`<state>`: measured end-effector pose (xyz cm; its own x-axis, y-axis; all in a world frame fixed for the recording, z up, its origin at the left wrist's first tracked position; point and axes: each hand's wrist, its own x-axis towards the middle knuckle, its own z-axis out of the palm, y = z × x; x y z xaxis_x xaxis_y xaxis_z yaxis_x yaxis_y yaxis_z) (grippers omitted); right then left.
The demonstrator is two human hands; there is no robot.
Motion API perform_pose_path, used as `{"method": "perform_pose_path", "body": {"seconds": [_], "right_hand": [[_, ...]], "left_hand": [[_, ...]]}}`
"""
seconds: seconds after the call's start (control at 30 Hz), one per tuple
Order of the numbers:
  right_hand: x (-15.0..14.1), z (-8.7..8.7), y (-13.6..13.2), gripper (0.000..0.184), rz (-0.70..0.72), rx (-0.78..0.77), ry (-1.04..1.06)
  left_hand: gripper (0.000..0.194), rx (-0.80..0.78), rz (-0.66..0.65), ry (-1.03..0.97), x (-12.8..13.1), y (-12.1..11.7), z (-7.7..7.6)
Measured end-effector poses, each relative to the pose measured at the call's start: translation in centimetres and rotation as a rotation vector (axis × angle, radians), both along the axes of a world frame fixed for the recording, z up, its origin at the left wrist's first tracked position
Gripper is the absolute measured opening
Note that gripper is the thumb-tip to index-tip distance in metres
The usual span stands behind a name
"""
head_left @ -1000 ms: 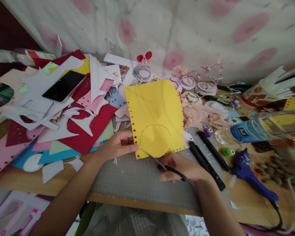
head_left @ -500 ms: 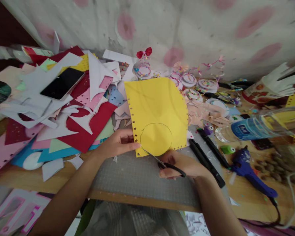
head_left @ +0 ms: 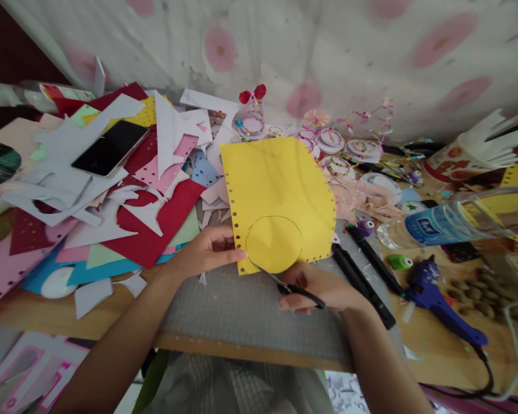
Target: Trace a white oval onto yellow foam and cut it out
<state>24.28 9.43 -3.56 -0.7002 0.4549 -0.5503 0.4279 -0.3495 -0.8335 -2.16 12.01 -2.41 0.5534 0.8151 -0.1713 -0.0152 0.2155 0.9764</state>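
Note:
A yellow sheet of paper with small star-shaped holes along its edges is held up over the grey cutting mat. A circle is drawn in dark line near its lower edge. My left hand pinches the sheet's lower left edge between thumb and fingers. Black-handled scissors are in my right hand, its fingers wrapped in the handles. Their blades lie at the sheet's bottom edge, along the lower left of the drawn circle.
On the left, a phone rests on piled paper scraps. To the right lie a black utility knife, a pen, a blue glue gun and a water bottle. Beaded paper ornaments stand along the wall.
The yellow sheet's right side has swung slightly outward to the right. Both hands and the scissors stay almost where they were.

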Motion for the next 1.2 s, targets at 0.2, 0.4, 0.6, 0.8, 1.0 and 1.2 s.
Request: {"method": "perform_pose_path", "body": {"seconds": [0.2,0.4,0.6,0.8,1.0,1.2], "right_hand": [[0.06,-0.13,0.07,0.047,0.003,0.014,0.030],[0.16,-0.19,0.10,0.049,0.005,0.042,-0.040],[0.01,0.25,0.16,0.050,0.029,0.047,-0.031],[-0.04,-0.14,0.01,0.049,0.012,0.057,-0.014],[0.01,-0.22,0.00,0.045,-0.030,0.042,0.000],[-0.18,0.19,0.11,0.044,-0.040,0.043,-0.014]], "left_hand": [[0.029,0.024,0.005,0.009,0.01,0.02,0.07],[0.025,0.020,0.021,0.006,0.12,-0.01,0.41],[0.028,0.028,0.035,0.000,0.25,-0.04,0.39],[0.029,0.032,0.069,0.020,0.67,-0.17,0.24],[0.027,0.047,0.066,0.003,0.80,-0.27,-0.09],[0.030,0.032,0.074,-0.004,0.73,-0.30,-0.16]]}}
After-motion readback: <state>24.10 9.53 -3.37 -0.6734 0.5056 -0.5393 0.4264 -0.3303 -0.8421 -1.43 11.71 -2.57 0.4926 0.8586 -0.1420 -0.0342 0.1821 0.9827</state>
